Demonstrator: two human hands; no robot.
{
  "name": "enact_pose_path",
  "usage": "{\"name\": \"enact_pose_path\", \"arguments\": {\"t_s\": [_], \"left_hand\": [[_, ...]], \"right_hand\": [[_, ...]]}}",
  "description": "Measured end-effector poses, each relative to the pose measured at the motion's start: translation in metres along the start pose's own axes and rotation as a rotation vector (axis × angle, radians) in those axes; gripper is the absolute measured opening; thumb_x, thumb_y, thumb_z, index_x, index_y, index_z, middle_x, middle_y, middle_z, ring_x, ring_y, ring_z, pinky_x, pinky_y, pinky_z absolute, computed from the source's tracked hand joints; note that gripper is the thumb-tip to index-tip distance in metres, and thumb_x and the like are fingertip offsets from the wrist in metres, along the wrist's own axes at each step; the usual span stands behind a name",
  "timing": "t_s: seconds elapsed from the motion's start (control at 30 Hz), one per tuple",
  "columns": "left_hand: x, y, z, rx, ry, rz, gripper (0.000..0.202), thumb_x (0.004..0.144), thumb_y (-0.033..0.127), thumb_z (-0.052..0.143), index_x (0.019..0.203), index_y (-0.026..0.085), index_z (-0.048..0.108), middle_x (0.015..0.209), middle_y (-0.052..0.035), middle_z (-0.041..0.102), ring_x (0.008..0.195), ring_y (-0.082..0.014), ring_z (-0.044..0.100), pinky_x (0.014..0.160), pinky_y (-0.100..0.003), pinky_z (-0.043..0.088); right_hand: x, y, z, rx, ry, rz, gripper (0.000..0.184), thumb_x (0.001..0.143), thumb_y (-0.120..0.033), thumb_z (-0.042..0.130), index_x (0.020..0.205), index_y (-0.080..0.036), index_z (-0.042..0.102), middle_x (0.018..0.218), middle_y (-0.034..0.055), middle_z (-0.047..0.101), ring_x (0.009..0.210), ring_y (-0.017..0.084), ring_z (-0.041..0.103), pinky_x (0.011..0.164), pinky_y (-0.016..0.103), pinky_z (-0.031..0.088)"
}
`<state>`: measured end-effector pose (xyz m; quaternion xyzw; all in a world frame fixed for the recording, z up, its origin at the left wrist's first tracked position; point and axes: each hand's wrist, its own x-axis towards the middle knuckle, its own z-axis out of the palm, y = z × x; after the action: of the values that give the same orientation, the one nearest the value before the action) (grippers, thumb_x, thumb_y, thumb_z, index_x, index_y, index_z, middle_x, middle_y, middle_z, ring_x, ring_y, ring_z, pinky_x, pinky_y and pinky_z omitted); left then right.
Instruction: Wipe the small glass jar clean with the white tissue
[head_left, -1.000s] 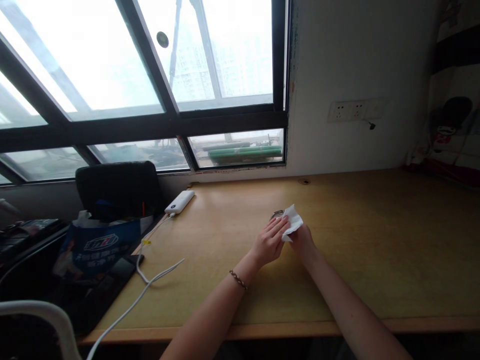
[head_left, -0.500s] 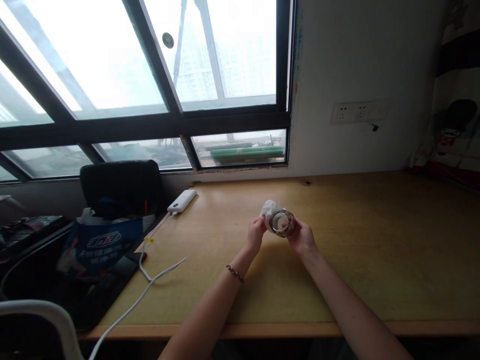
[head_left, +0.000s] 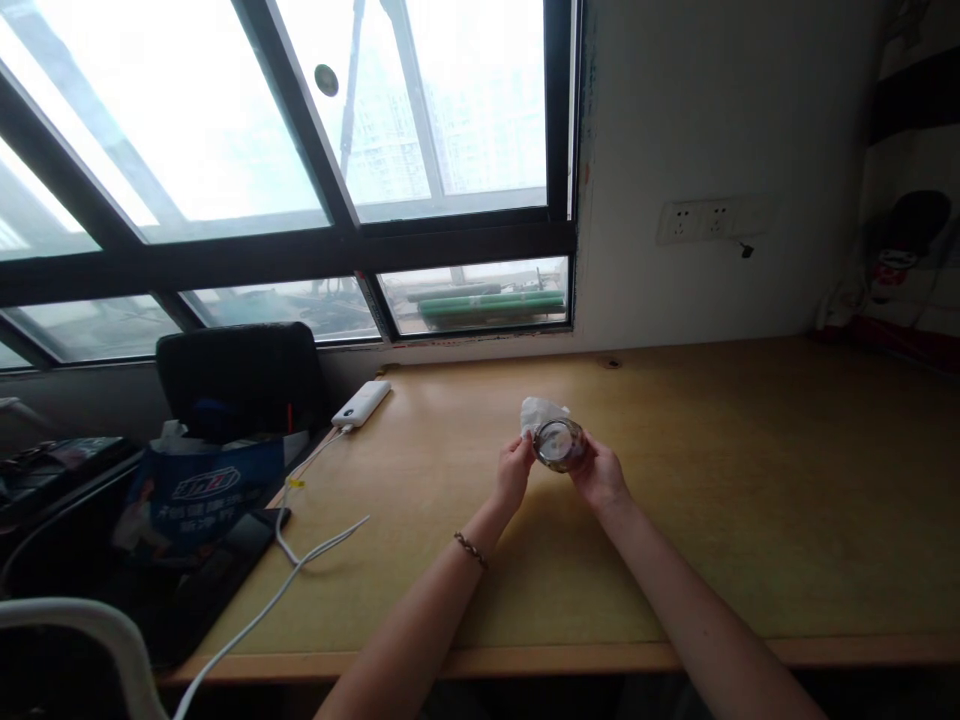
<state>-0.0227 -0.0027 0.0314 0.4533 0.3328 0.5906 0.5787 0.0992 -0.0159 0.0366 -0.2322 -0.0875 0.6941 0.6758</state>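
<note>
Above the middle of the table, a small round glass jar (head_left: 557, 446) is tilted so that one circular end faces me. My right hand (head_left: 600, 473) is closed around its right side, with the fingers partly hidden behind the glass. A crumpled white tissue (head_left: 541, 412) sticks up behind the jar's upper left. My left hand (head_left: 516, 470) pinches the tissue against the jar's left edge. A braided bracelet (head_left: 470, 549) circles my left wrist.
The wooden table (head_left: 420, 590) spreads beneath both hands. A white power bank (head_left: 362, 403) with a white cable (head_left: 300, 562) lies along its left edge. A black chair (head_left: 240, 375) and a blue bag (head_left: 202, 495) stand left. Wall sockets (head_left: 697, 220) sit at back right.
The jar has turned a little in my hands, and its facing end looks different. The tissue has shifted slightly behind it. Both hands stay in nearly the same place.
</note>
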Motion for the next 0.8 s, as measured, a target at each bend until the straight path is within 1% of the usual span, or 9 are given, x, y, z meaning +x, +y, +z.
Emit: {"name": "enact_pose_path", "arguments": {"t_s": [0.07, 0.2, 0.27, 0.37, 0.43, 0.57, 0.67, 0.73, 0.8], "left_hand": [[-0.003, -0.001, 0.002, 0.086, -0.015, 0.015, 0.043, 0.071, 0.049, 0.050, 0.077, 0.008, 0.062, 0.067, -0.0047, 0.058, 0.065, -0.0136, 0.051, 0.065, -0.027, 0.041], [-0.014, -0.006, 0.010, 0.284, 0.013, 0.052, 0.044, 0.071, 0.050, 0.048, 0.072, 0.008, 0.061, 0.065, -0.0036, 0.058, 0.063, -0.0131, 0.049, 0.061, -0.025, 0.038], [-0.019, -0.009, 0.015, 0.342, 0.021, 0.075, 0.044, 0.072, 0.050, 0.047, 0.072, 0.008, 0.061, 0.066, -0.0031, 0.057, 0.063, -0.0133, 0.048, 0.060, -0.024, 0.037], [-0.025, -0.012, 0.020, 0.376, 0.001, 0.104, 0.042, 0.075, 0.048, 0.044, 0.076, 0.009, 0.060, 0.070, -0.0032, 0.058, 0.067, -0.0138, 0.049, 0.061, -0.023, 0.037], [-0.026, -0.011, 0.022, 0.364, 0.006, 0.101, 0.042, 0.076, 0.047, 0.043, 0.078, 0.009, 0.060, 0.073, -0.0039, 0.059, 0.069, -0.0142, 0.050, 0.062, -0.023, 0.038], [-0.019, -0.006, 0.018, 0.255, 0.045, 0.075, 0.041, 0.075, 0.048, 0.044, 0.080, 0.010, 0.060, 0.077, -0.0053, 0.060, 0.072, -0.0148, 0.051, 0.067, -0.025, 0.039], [-0.012, -0.006, 0.012, 0.161, 0.034, 0.058, 0.042, 0.078, 0.048, 0.040, 0.081, 0.010, 0.059, 0.077, -0.0056, 0.060, 0.072, -0.0143, 0.052, 0.070, -0.026, 0.040], [-0.012, -0.007, 0.010, 0.181, 0.043, 0.065, 0.042, 0.079, 0.047, 0.038, 0.080, 0.009, 0.058, 0.076, -0.0061, 0.060, 0.071, -0.0145, 0.052, 0.069, -0.027, 0.041], [-0.017, -0.010, 0.012, 0.294, 0.070, 0.112, 0.041, 0.080, 0.045, 0.037, 0.081, 0.010, 0.058, 0.078, -0.0067, 0.061, 0.072, -0.0155, 0.053, 0.069, -0.027, 0.042]], "right_hand": [[0.002, -0.005, -0.001, 0.061, 0.016, -0.066, 0.021, 0.079, -0.013, 0.040, 0.074, -0.016, 0.060, 0.069, 0.0014, 0.066, 0.061, 0.011, 0.060, 0.056, 0.022, 0.049], [0.007, -0.013, -0.004, 0.128, 0.058, -0.129, 0.028, 0.082, -0.016, 0.034, 0.063, -0.018, 0.056, 0.058, -0.0012, 0.063, 0.055, 0.010, 0.058, 0.053, 0.023, 0.048], [0.008, -0.015, -0.005, 0.126, 0.064, -0.152, 0.029, 0.082, -0.017, 0.034, 0.061, -0.019, 0.054, 0.055, -0.0016, 0.061, 0.055, 0.011, 0.058, 0.055, 0.025, 0.048], [0.007, -0.015, -0.004, 0.087, 0.050, -0.198, 0.026, 0.082, -0.018, 0.036, 0.062, -0.019, 0.053, 0.054, -0.0022, 0.060, 0.055, 0.011, 0.057, 0.056, 0.025, 0.048], [0.005, -0.014, -0.002, 0.094, 0.049, -0.187, 0.026, 0.082, -0.017, 0.035, 0.063, -0.018, 0.053, 0.054, -0.0021, 0.060, 0.053, 0.010, 0.056, 0.054, 0.024, 0.048], [0.001, -0.007, 0.004, 0.121, 0.042, -0.093, 0.029, 0.083, -0.016, 0.033, 0.064, -0.017, 0.055, 0.052, -0.0013, 0.058, 0.049, 0.010, 0.054, 0.047, 0.022, 0.046], [0.001, -0.001, 0.003, 0.090, 0.000, -0.030, 0.027, 0.083, -0.016, 0.033, 0.070, -0.015, 0.057, 0.058, 0.0010, 0.061, 0.051, 0.011, 0.056, 0.048, 0.023, 0.047], [0.002, 0.000, 0.001, 0.071, -0.031, -0.013, 0.025, 0.082, -0.017, 0.034, 0.072, -0.015, 0.058, 0.064, 0.0029, 0.063, 0.054, 0.012, 0.057, 0.050, 0.024, 0.048], [0.005, -0.001, -0.002, 0.068, -0.043, -0.043, 0.025, 0.082, -0.017, 0.035, 0.071, -0.015, 0.058, 0.065, 0.0030, 0.064, 0.055, 0.012, 0.058, 0.051, 0.025, 0.049]]}}
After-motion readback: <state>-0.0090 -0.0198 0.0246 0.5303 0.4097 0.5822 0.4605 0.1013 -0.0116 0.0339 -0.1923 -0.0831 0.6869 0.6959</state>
